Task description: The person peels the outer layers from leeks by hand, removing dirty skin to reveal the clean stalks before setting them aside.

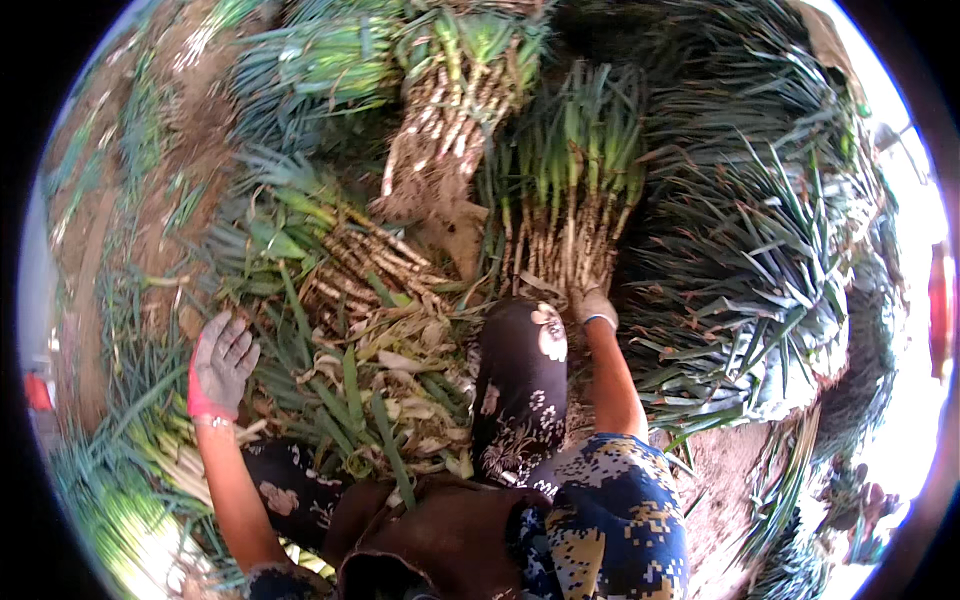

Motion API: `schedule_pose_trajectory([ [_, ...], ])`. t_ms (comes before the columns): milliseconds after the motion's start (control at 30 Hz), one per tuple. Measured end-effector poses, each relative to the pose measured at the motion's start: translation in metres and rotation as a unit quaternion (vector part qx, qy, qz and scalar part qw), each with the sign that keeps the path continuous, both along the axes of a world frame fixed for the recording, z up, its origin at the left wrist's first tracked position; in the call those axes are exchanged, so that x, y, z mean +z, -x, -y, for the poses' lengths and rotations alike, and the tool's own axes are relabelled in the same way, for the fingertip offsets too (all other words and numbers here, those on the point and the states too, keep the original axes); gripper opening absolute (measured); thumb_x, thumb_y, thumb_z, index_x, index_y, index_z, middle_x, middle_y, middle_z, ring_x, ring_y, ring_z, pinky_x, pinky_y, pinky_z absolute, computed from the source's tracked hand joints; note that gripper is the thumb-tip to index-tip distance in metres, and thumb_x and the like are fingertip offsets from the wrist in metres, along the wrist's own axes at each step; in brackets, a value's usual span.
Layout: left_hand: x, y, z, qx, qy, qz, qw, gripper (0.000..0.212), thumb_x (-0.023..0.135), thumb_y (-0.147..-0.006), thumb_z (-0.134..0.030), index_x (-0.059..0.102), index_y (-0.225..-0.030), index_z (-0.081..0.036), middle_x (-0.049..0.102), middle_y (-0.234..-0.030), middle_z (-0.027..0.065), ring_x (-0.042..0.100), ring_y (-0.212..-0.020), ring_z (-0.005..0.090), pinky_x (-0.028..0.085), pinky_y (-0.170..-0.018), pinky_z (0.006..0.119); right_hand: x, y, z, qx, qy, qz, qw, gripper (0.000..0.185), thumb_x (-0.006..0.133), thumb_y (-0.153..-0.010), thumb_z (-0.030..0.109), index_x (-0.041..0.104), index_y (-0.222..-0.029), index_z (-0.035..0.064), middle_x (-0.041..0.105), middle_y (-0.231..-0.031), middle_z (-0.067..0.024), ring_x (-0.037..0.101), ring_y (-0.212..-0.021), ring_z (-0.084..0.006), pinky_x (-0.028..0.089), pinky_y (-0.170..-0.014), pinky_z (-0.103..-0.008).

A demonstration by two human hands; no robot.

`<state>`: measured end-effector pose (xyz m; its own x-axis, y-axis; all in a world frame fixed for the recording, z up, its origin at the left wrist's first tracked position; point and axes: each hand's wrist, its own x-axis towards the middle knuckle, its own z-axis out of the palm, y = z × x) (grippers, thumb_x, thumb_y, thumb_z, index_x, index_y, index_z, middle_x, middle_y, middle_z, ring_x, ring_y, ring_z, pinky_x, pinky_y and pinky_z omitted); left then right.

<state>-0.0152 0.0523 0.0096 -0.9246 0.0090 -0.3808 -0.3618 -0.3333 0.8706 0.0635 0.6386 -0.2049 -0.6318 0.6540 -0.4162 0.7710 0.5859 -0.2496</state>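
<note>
My left hand [223, 367], in a soiled glove with a red cuff, is raised at the left with its fingers slightly apart and nothing in it. To the right of my knee, my right hand [596, 307], also gloved, grips the root ends of a bundle of green onions [574, 202]; its fingers are partly hidden among the roots. That bundle's leaves point away from me. A smaller group of green onions [367, 259] lies between my hands, beyond a heap of stripped leaves and husks [405, 367] in front of me.
A large stack of leafy green onions [720, 247] rises along the right. Another bundle with soil on its roots [450, 112] lies at the far middle, beside a leafy bundle [315, 67]. Cleaned green onions [142, 517] are at lower left. Bare soil [202, 135] shows at upper left.
</note>
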Motion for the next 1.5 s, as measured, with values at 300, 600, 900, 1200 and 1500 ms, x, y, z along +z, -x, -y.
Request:
schedule_pose_trajectory([
  [300, -0.021, 0.021, 0.039, 0.020, -0.022, -0.019, 0.999, 0.046, 0.049, -0.093, -0.038, 0.049, -0.126, -0.006, 0.056, -0.116, 0.0107, 0.055, -0.102, 0.0240, 0.045, -0.093, 0.040, 0.147, 0.038, 0.044, 0.260, -0.108, 0.053, 0.958, 0.046, 0.053, -0.087, 0.042, 0.061, -0.106, 0.0009, 0.066, -0.097, -0.0178, 0.065, -0.084, -0.0257, 0.053, -0.079, -0.0375],
  [600, -0.002, 0.015, 0.064, 0.021, -0.112, -0.087, 0.990, 0.047, 0.051, -0.092, -0.040, 0.050, -0.124, -0.006, 0.060, -0.109, 0.0084, 0.059, -0.098, 0.0212, 0.047, -0.091, 0.040, 0.223, 0.142, 0.305, 0.405, 0.329, -0.058, 0.851, 0.052, 0.057, -0.087, 0.037, 0.050, -0.124, 0.0020, 0.062, -0.110, -0.0130, 0.061, -0.088, -0.0176, 0.051, -0.070, -0.0294],
  [900, 0.003, 0.001, 0.087, 0.088, -0.098, -0.074, 0.989, 0.042, 0.051, -0.092, -0.039, 0.054, -0.120, -0.007, 0.062, -0.105, 0.0079, 0.060, -0.094, 0.0201, 0.049, -0.086, 0.039, -0.047, 0.204, 0.397, 0.416, 0.032, -0.027, 0.908, 0.081, 0.063, -0.078, 0.048, 0.034, -0.134, -0.0026, 0.052, -0.122, -0.0276, 0.057, -0.106, -0.0383, 0.047, -0.090, -0.0422],
  [1200, 0.008, -0.007, 0.092, 0.102, -0.091, -0.072, 0.988, 0.040, 0.054, -0.090, -0.037, 0.055, -0.118, -0.008, 0.064, -0.098, 0.0073, 0.062, -0.089, 0.0195, 0.051, -0.081, 0.036, -0.044, 0.204, 0.397, 0.400, -0.008, 0.045, 0.915, 0.090, 0.064, -0.072, 0.056, 0.035, -0.136, -0.0004, 0.052, -0.125, -0.0249, 0.059, -0.104, -0.0360, 0.049, -0.088, -0.0439],
  [1500, 0.003, -0.005, 0.085, 0.050, -0.088, -0.056, 0.993, 0.044, 0.054, -0.089, -0.041, 0.055, -0.120, -0.010, 0.064, -0.101, 0.0053, 0.062, -0.090, 0.0185, 0.049, -0.081, 0.035, -0.033, 0.205, 0.372, 0.486, 0.065, 0.121, 0.863, 0.070, 0.064, -0.068, 0.056, 0.061, -0.110, -0.0001, 0.061, -0.112, -0.0218, 0.059, -0.103, -0.0335, 0.046, -0.090, -0.0406],
])
